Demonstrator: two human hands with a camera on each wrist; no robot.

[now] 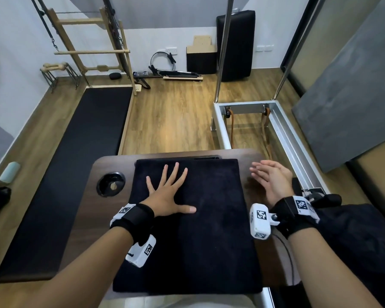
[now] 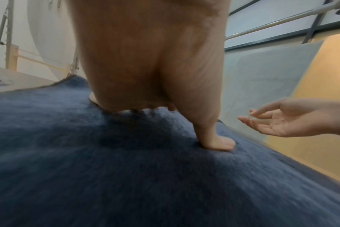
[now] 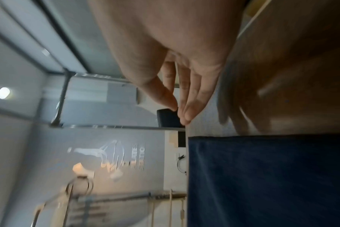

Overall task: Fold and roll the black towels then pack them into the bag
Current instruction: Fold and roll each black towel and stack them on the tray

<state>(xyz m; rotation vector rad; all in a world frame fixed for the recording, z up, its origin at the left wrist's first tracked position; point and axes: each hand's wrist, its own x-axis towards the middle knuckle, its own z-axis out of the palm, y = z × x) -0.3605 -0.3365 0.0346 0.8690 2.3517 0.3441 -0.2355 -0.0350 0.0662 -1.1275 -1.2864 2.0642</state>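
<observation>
Black towel [image 1: 200, 230] lies flat, folded to a rectangle, on the dark wood table [image 1: 80, 218]. Left hand [image 1: 168, 196] presses palm-down on its far half, fingers splayed straight. Right hand [image 1: 273, 177] hovers beside the towel's right edge, fingers relaxed, holding nothing.

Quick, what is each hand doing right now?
Left hand: open, pressed flat on the black towel.
Right hand: open, holding nothing, beside the towel.

Right hand [image 3: 177, 86] fingers straight, above tabletop [image 3: 293, 76], beside towel [image 3: 262, 181].
</observation>
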